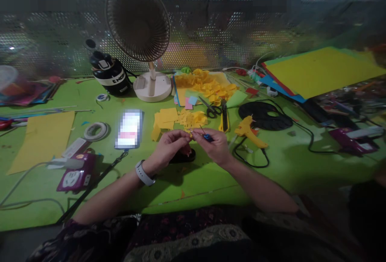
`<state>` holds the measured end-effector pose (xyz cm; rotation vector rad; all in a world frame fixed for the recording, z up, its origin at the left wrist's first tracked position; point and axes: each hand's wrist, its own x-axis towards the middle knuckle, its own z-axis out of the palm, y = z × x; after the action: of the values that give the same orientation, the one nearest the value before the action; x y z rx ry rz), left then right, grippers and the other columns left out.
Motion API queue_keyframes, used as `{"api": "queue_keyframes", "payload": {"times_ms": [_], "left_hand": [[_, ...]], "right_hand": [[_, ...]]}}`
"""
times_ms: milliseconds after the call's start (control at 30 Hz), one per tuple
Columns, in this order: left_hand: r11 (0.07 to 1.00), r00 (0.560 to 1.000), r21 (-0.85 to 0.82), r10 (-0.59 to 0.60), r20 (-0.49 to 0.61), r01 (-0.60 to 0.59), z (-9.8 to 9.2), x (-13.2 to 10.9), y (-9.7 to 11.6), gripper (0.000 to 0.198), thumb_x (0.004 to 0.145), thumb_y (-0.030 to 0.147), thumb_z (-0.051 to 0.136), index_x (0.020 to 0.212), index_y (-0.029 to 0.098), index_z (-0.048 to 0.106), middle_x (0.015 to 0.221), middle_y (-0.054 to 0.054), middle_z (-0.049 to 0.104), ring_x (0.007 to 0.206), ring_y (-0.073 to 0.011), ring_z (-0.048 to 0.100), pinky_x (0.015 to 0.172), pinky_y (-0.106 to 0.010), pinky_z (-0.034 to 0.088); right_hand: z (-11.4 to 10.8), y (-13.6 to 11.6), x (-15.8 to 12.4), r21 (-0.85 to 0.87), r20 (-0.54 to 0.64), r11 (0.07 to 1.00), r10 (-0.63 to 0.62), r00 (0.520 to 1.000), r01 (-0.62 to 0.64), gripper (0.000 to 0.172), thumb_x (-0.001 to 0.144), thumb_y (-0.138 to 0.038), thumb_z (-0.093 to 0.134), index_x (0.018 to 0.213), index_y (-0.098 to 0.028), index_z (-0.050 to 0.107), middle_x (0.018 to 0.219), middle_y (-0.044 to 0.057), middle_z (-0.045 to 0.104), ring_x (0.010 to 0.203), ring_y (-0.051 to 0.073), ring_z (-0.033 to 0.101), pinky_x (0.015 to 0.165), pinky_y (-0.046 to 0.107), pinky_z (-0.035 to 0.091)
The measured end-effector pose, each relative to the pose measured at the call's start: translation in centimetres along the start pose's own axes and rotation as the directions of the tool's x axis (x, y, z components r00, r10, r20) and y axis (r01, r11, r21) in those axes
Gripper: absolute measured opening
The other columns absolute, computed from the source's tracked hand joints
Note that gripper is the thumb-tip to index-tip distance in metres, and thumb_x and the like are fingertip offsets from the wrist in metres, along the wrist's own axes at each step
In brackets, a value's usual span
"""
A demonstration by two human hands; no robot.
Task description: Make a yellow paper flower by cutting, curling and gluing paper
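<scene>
My left hand (169,146), with a white watch on its wrist, is closed in a pinch on a small yellow paper piece (189,132) above the green table (193,181). My right hand (214,145) meets it fingertip to fingertip and is closed around a small tool with a blue handle (207,137) and a thin pin-like tip. A dark oval object (183,156) with something red on it lies on the table right under my hands. Cut yellow paper squares (165,119) and shreds lie just beyond the hands.
A lit phone (129,129) lies left of the hands. Scissors (212,110), a yellow glue gun (249,130) with black cord, a tape roll (95,131), a desk fan (141,36), a black bottle (111,75), yellow sheets (42,138) and stacked coloured paper (319,72) surround them.
</scene>
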<state>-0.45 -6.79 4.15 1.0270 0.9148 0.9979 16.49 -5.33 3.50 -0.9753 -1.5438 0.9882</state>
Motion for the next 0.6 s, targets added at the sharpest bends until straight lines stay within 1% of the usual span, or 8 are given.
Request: {"api": "queue_keyframes", "payload": {"times_ms": [133,200,333,433,500,533,600], "left_hand": [[1.000,0.999,-0.010,-0.007,-0.031,0.007,0.09,-0.08,0.23,0.020,0.076,0.033,0.073,0.081,0.014,0.067,0.059,-0.001,0.068,0.051,-0.0101,0.061,0.054,-0.022,0.050],[1.000,0.999,-0.014,-0.015,-0.045,0.015,0.06,-0.05,0.29,0.021,0.075,0.034,0.073,0.083,0.014,0.068,0.060,-0.001,0.069,0.052,-0.0109,0.063,0.055,-0.022,0.051],[1.000,0.998,-0.022,-0.021,-0.065,0.020,-0.12,0.14,0.16,0.025,0.074,0.036,0.075,0.085,0.015,0.069,0.064,-0.002,0.071,0.056,-0.0124,0.066,0.057,-0.024,0.053],[0.999,0.996,-0.046,-0.023,-0.080,0.020,-0.30,0.28,-0.03,0.025,0.074,0.036,0.076,0.085,0.015,0.070,0.065,-0.002,0.071,0.057,-0.0127,0.066,0.058,-0.025,0.054],[0.997,0.994,-0.067,-0.033,-0.101,0.026,-0.41,0.37,-0.07,0.024,0.073,0.035,0.076,0.085,0.015,0.071,0.065,-0.002,0.071,0.057,-0.0128,0.066,0.059,-0.025,0.054],[0.997,0.993,-0.076,-0.040,-0.111,0.032,-0.46,0.43,-0.04,0.024,0.073,0.035,0.076,0.085,0.015,0.071,0.064,-0.002,0.071,0.057,-0.0128,0.066,0.059,-0.025,0.054],[0.996,0.989,-0.086,-0.046,-0.143,0.034,-0.55,0.54,0.16,0.025,0.072,0.034,0.077,0.085,0.014,0.071,0.063,-0.002,0.071,0.056,-0.0126,0.066,0.058,-0.025,0.054]], "right_hand": [[-0.05,0.24,-0.06,0.022,-0.039,0.996,0.084,0.996,-0.083,0.020,0.081,-0.037,0.070,0.086,-0.020,0.079,0.076,0.003,0.075,0.068,0.017,0.068,0.065,0.030,0.057],[-0.05,0.26,-0.03,0.021,-0.060,0.994,0.108,0.992,-0.107,0.020,0.080,-0.037,0.070,0.086,-0.019,0.078,0.076,0.003,0.075,0.067,0.016,0.067,0.063,0.030,0.056],[0.04,0.10,0.08,0.042,-0.100,0.993,0.114,0.988,-0.111,0.019,0.078,-0.036,0.070,0.085,-0.020,0.078,0.083,0.004,0.076,0.071,0.017,0.067,0.068,0.031,0.056],[0.07,-0.02,0.20,0.043,-0.096,0.993,0.117,0.988,-0.114,0.019,0.078,-0.037,0.069,0.084,-0.020,0.076,0.082,0.004,0.075,0.071,0.016,0.065,0.067,0.031,0.054],[-0.04,-0.05,0.29,0.036,-0.097,0.990,0.136,0.986,-0.133,0.022,0.078,-0.040,0.070,0.085,-0.020,0.074,0.077,0.003,0.071,0.064,0.014,0.060,0.059,0.028,0.051],[-0.16,-0.07,0.33,0.032,-0.091,0.988,0.153,0.984,-0.150,0.024,0.078,-0.042,0.070,0.086,-0.019,0.073,0.072,0.001,0.067,0.059,0.013,0.056,0.054,0.026,0.046],[-0.49,-0.11,0.37,0.030,-0.076,0.984,0.175,0.982,-0.173,0.031,0.081,-0.048,0.067,0.089,-0.019,0.070,0.060,-0.003,0.055,0.049,0.009,0.042,0.045,0.023,0.035]]}}
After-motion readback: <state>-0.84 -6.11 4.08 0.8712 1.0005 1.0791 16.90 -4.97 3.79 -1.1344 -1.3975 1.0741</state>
